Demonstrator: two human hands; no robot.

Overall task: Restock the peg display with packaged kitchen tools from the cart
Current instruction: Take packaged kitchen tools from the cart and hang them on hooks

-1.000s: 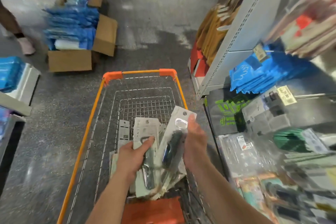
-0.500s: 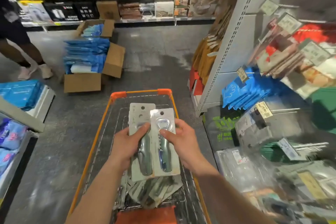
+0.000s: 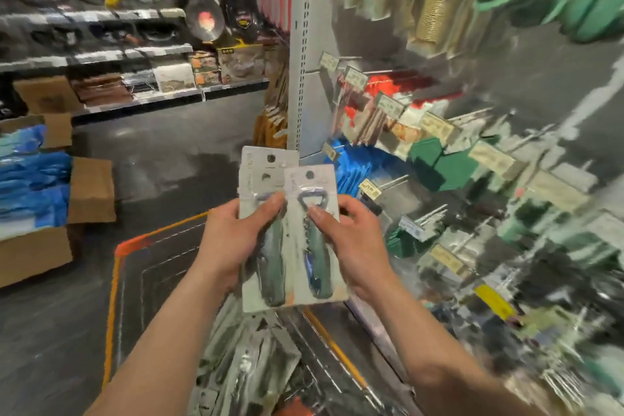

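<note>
I hold two carded bottle openers with green handles side by side above the cart. My left hand (image 3: pixel 233 240) grips the left package (image 3: pixel 266 176), thumb across its front. My right hand (image 3: pixel 351 240) grips the right package (image 3: pixel 315 186), thumb on the blister. Both cards stand upright with hang holes at the top. Below them the orange-framed wire cart (image 3: pixel 116 297) holds several more of the same packages (image 3: pixel 243 358). The peg display (image 3: pixel 472 162) is to my right, blurred, its hooks carrying price tags and packaged goods.
A grey slotted upright (image 3: pixel 300 54) bounds the display's left edge. Open cardboard boxes (image 3: pixel 91 189) with blue packs sit on the floor at left. Shelves of pans and boxed goods (image 3: pixel 141 54) line the far aisle. Grey floor lies between.
Both hands lifted the two packages up out of the cart and straightened them side by side. My view swung upward and right toward the peg display.
</note>
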